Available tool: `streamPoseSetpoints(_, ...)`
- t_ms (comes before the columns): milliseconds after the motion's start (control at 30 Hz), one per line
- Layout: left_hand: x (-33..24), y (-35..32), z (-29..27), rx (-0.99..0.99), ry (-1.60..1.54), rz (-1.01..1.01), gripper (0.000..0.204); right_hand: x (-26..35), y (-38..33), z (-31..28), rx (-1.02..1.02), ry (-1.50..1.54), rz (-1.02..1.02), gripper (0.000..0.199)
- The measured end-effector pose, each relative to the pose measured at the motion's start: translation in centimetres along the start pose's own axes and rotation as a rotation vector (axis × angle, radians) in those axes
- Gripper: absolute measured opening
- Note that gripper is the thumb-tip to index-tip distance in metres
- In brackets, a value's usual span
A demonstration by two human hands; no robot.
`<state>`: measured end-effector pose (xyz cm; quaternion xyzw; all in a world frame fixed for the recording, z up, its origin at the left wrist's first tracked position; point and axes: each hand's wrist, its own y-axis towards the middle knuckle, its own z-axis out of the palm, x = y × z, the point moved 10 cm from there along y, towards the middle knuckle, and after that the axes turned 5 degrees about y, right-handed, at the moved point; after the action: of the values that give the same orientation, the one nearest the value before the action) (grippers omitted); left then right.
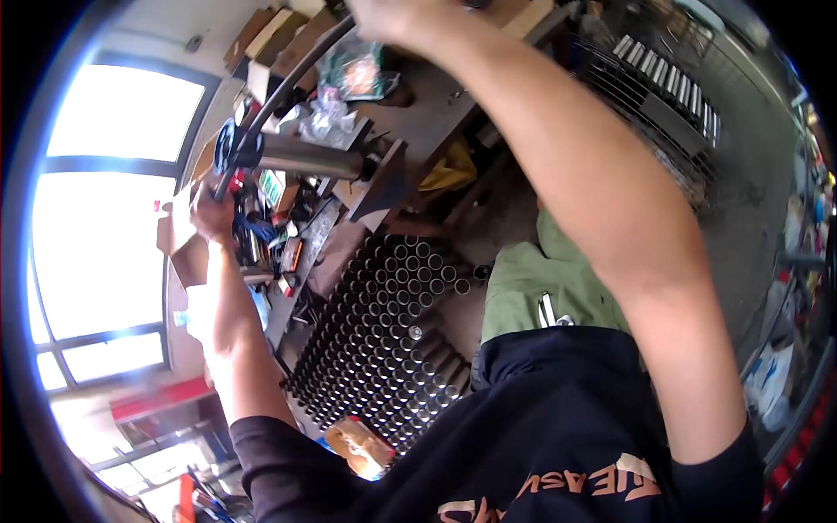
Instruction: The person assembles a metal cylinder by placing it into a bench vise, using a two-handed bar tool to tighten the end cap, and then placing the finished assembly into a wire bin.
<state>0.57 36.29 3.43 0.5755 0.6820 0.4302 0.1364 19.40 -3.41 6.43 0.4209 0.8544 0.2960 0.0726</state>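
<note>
A long dark bar [288, 87] runs slantwise across the upper left, through a dark round hub [235, 146]. Around its lower end my left hand [212, 213] is closed. My right hand [384, 19] reaches up to the bar's other end, at the top edge of the picture; it looks closed on it, though part of the hand is cut off. A shiny metal cylinder [309, 157] extends from the hub toward a dark metal plate [381, 185] beside the bench.
Many upright metal tubes [375, 331] stand packed together below the bench [418, 131]. Plastic bags [353, 74] and cardboard boxes [288, 44] lie at the back. A wire rack [645, 105] holds a row of metal tubes at the right. An open carton [359, 446] sits near my left side.
</note>
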Motion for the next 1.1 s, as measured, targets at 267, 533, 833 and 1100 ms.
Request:
streamPoseSetpoints(267,-0.7,-2.4,-2.8,0.189,0.055,-0.300,0.026,-0.5,-2.6,-1.5,0.303,0.136,-0.010,0.023)
streamPoseSetpoints(533,-30.5,4.9,-6.2,0.485,-0.359,0.548,0.037,-1.7,3.2,2.1,0.225,0.403,-0.139,0.007)
streamPoseSetpoints(833,-18.6,1.8,10.3,1.984,0.394,0.130,0.073,-28.3,8.6,-1.2,-0.053,0.314,-0.145,0.027)
streamPoseSetpoints(1100,-18.5,2.6,-2.4,1.496,0.186,-0.336,0.082,-33.6,-17.2,16.8,0.621,0.555,0.340,0.041)
